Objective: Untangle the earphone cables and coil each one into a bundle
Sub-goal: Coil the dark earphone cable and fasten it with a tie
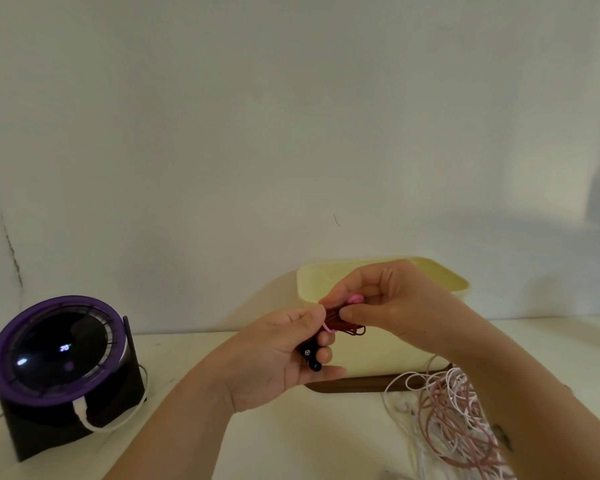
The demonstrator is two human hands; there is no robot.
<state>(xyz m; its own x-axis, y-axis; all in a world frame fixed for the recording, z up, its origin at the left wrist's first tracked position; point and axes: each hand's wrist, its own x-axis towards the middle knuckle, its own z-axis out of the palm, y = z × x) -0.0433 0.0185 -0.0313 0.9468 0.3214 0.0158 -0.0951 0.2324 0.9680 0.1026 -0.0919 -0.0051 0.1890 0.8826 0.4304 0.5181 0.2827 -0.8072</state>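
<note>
Your right hand (395, 306) pinches the dark red cable (352, 329). Your left hand (274, 355) curls round the black earbuds (312, 358) just below it. Both are raised before the cream box (378, 356), whose inside cannot be seen. The cable is wound in tight loops, with a pink piece at the top. A pink-and-white tangle (454, 420) lies on the table (291, 438) beside your right forearm.

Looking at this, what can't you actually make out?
Head view only.
Dark red cable bundle: mostly covered by the fingers of the left hand and right hand.
Pink and white cable tangle: partly behind the right forearm, cut off by the bottom edge.
Cream box: its inside hidden by its own wall.
Glowing mark on the purple-rimmed device: too blurred to read.
</note>
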